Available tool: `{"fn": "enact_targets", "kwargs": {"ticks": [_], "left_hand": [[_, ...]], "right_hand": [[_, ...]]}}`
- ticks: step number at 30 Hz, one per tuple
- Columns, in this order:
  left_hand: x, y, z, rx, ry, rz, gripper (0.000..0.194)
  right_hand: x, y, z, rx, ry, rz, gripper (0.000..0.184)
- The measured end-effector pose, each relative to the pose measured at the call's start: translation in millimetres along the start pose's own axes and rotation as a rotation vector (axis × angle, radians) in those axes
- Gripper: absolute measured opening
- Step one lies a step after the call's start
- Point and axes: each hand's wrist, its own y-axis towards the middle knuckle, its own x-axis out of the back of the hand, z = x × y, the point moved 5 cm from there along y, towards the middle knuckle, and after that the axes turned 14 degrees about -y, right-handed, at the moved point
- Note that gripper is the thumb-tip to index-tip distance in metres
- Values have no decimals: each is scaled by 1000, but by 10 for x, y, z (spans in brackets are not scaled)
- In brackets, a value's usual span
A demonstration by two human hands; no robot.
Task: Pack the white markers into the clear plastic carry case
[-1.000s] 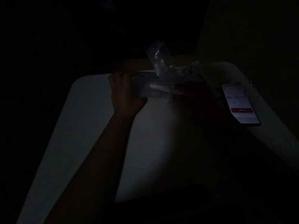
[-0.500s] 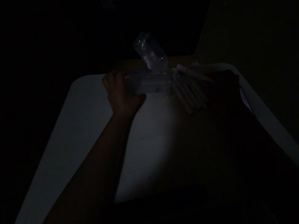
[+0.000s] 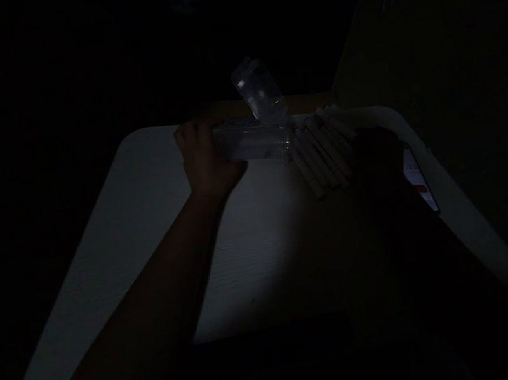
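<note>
My left hand (image 3: 205, 159) grips the end of a clear plastic box (image 3: 251, 142), which it holds just above the table's far side. A transparent hinged lid (image 3: 260, 91) stands open from the box's far end. Several white sticks (image 3: 320, 154) lie side by side next to the box, their exact kind unclear in the dark. My right hand (image 3: 379, 157) is a dark shape to the right of the sticks, partly covering a phone (image 3: 419, 180). Its fingers and anything in them are hidden by shadow.
A pale rounded table (image 3: 114, 250) fills the lower middle of the view, and its right edge runs close to the phone. A wooden surface shows beyond its far edge. The room around is very dark, and a dark band crosses the near edge.
My right hand has moved right, away from the box, uncovering the white sticks and hiding most of the phone. The box and its lid have shifted slightly, with the lid now more upright.
</note>
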Motion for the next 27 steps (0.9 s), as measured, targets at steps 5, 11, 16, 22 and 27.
{"fn": "enact_targets", "kwargs": {"ticks": [5, 11, 16, 22, 27], "left_hand": [[-6, -4, 8, -21, 28, -19, 65], [-4, -2, 0, 6, -2, 3, 62], [-4, 7, 13, -30, 1, -1, 67], [13, 8, -17, -53, 22, -65, 72], [10, -2, -9, -35, 28, -103, 70]], "right_hand": [[134, -53, 0, -129, -25, 10, 46], [67, -15, -5, -145, -38, 8, 44], [60, -26, -4, -162, -79, -70, 42], [78, -29, 11, -208, -56, -96, 40], [77, -13, 22, -188, -20, -94, 38]]}}
